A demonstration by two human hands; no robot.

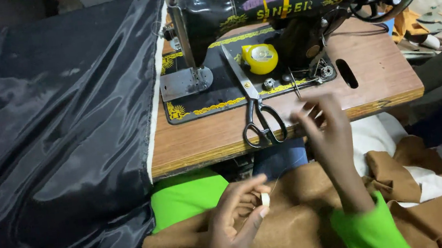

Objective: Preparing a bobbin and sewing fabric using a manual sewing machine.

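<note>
My left hand (239, 215) rests over brown fabric (292, 226) on my lap and pinches a small pale object, a spool or button, between thumb and fingers. A thin thread runs from it toward my right hand (322, 124), which is raised and blurred at the table's front edge, fingers pinched together as if on the thread. Black-handled scissors (255, 107) lie shut on the wooden table (374, 69), just left of my right hand. A black sewing machine (274, 3) with gold trim stands behind them.
Shiny black lining cloth (52, 136) drapes over the table's left side and hangs down. A yellow tape measure (260, 58) sits on the machine bed. White cloth (375, 135) lies under the brown fabric at right. Scraps litter the floor at upper right.
</note>
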